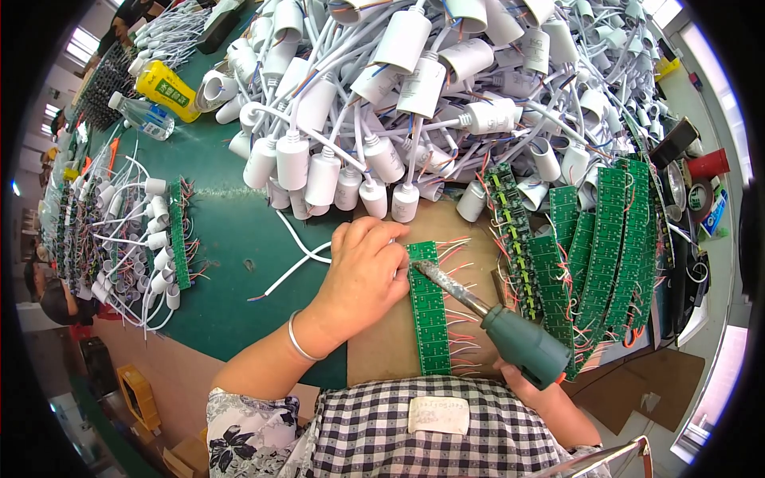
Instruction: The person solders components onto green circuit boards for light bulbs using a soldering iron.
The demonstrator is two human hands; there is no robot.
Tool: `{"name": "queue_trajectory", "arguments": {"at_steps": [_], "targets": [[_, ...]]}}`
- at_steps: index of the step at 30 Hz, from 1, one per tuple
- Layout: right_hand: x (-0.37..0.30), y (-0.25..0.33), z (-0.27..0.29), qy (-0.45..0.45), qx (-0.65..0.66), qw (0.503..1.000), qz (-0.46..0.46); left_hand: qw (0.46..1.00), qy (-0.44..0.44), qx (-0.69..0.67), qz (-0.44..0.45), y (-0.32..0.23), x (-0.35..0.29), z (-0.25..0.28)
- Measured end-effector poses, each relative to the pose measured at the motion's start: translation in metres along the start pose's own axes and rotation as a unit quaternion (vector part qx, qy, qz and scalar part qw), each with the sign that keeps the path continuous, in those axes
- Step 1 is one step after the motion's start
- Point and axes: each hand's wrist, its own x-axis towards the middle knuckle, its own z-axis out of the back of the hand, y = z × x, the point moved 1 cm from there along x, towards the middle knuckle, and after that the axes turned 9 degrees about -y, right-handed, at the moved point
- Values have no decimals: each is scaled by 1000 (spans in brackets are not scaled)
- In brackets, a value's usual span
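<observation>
Fingers (381, 239) of the left hand (362, 275) are bent and press down on a long green circuit strip (429, 307). It lies on a brown board (390, 342) close to the person, with thin red and orange wires sticking out its side. Right hand (530, 386) is closed around a green soldering iron (498, 323), its tip on the strip. Farther back sit more green strips (606, 239), then a big pile of white capped cables (414, 72)
</observation>
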Motion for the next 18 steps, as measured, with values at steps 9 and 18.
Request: {"name": "queue_trajectory", "arguments": {"at_steps": [9, 18], "targets": [[6, 7, -2, 0, -34, 999, 18, 1000, -1, -1, 3, -1, 0, 0], [5, 11, 2, -15, 108, 994, 0, 1000, 9, 5, 7, 0, 0, 1]]}}
